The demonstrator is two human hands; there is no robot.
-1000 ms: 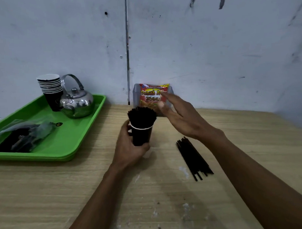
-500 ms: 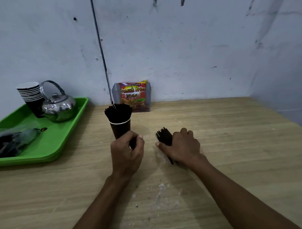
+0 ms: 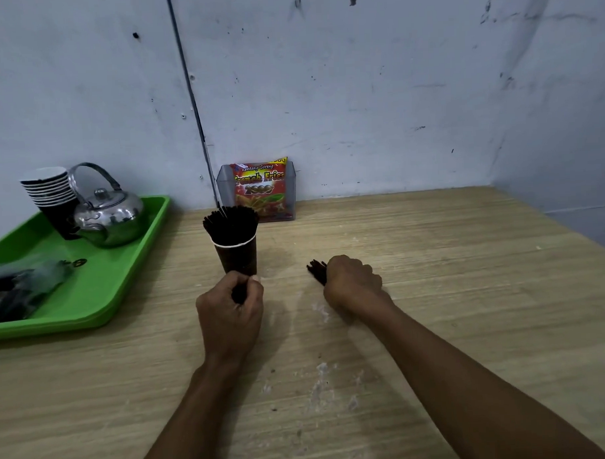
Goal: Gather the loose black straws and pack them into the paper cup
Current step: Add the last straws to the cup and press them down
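Forearms: two bare arms reach in from the near edge over the wooden table (image 3: 432,259), which shows pale scuffs between them.
Left hand: the left hand (image 3: 230,309) sits at the foot of the paper cup, fingers curled round its base; this grip is pressed closed on the cup, thumb and forefinger meeting at the front.
Right hand: the right hand (image 3: 352,284) lies knuckles-up on the table, to the right of the left grip and well apart from it; the fingers are curled down over a bundle of loose straws, so the grip is closed on them, though the fingertips are hidden under the hand.
Loose straws: the black straws (image 3: 317,270) poke out of the far-left side of the right grip, flat on the table; only their ends show.
Paper cup: the dark paper cup (image 3: 236,257) stands upright just beyond the left grip, white rim at the top, packed with black straws standing on end (image 3: 231,225) that fan out above the rim.
Snack packet: beyond the cup and slightly right, a red and yellow packet (image 3: 261,191) stands in a clear holder (image 3: 291,181) against the wall.
Tray: far to the left of both grips, a green tray (image 3: 124,270) carries a shiny metal kettle (image 3: 108,215), a stack of paper cups (image 3: 51,193) touching it, and a crumpled clear bag (image 3: 22,287) with dark contents.
Wall: a marked grey-white wall (image 3: 358,90) closes the far side of the table.
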